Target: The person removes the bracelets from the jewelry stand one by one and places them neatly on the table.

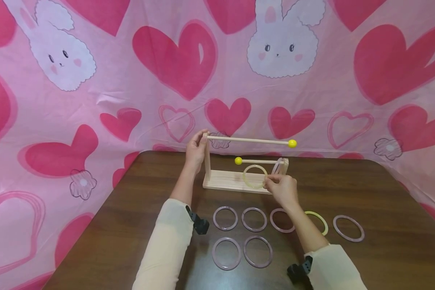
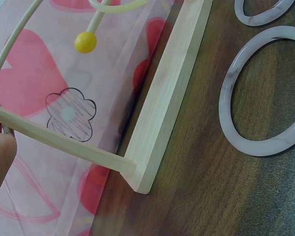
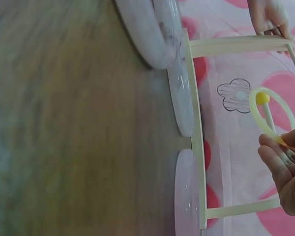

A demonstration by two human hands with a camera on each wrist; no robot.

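A wooden bangle stand (image 1: 235, 181) with two rods tipped by yellow balls stands on the table. My left hand (image 1: 195, 152) grips the top of its left upright, where the upper rod (image 1: 246, 139) begins. Between thumb and fingers, my right hand (image 1: 284, 189) pinches a pale yellow bangle (image 1: 244, 177) by its right edge. That bangle is upright in front of the stand, below the lower rod's yellow ball (image 3: 262, 98) in the head view. A lilac bangle (image 1: 274, 166) hangs on the lower rod beside the right upright.
Several lilac bangles (image 1: 226, 253) lie in two rows on the brown table (image 1: 130, 241), in front of the stand. Among them is another yellow bangle (image 1: 324, 225), partly behind the right forearm. A pink cloth (image 1: 239, 88) with hearts and rabbits hangs behind.
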